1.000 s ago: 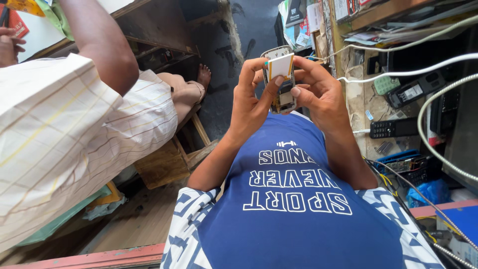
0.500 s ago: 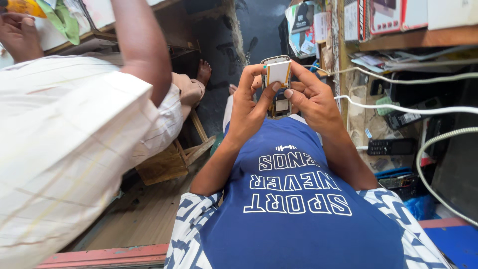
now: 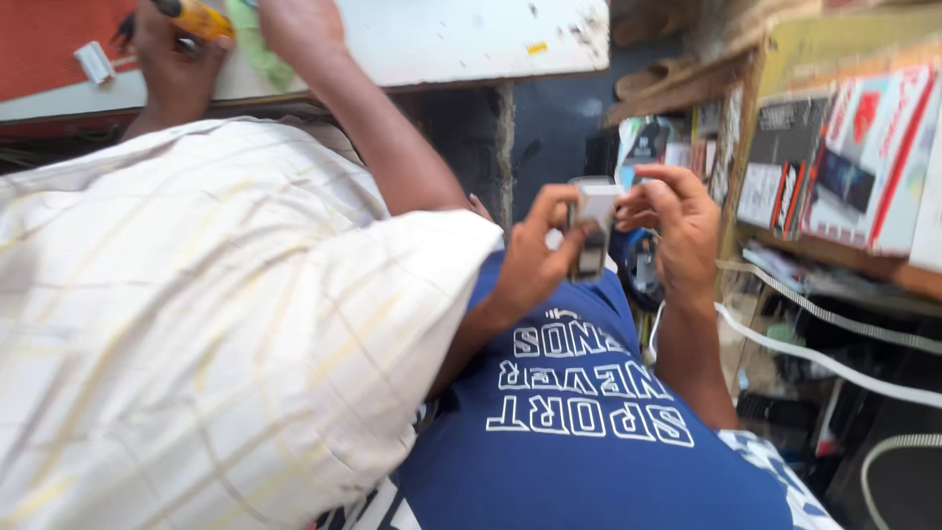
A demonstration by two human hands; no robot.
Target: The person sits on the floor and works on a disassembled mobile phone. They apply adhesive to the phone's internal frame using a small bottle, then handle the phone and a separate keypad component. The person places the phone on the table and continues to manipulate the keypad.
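Observation:
My left hand and my right hand both hold a small white and grey device in front of my chest, above my blue shirt with white letters. Left fingers wrap its left side and lower end. Right fingertips pinch its upper right edge. Motion blur hides the device's details.
Another person in a pale checked shirt fills the left side. That person's arms reach up to a white board, one hand gripping a yellow object. Shelves with packaged goods and white cables stand at the right.
The view has swung. The other person's shirt now covers much more of the left side. My hands and the device sit lower and further right in the picture, grip unchanged.

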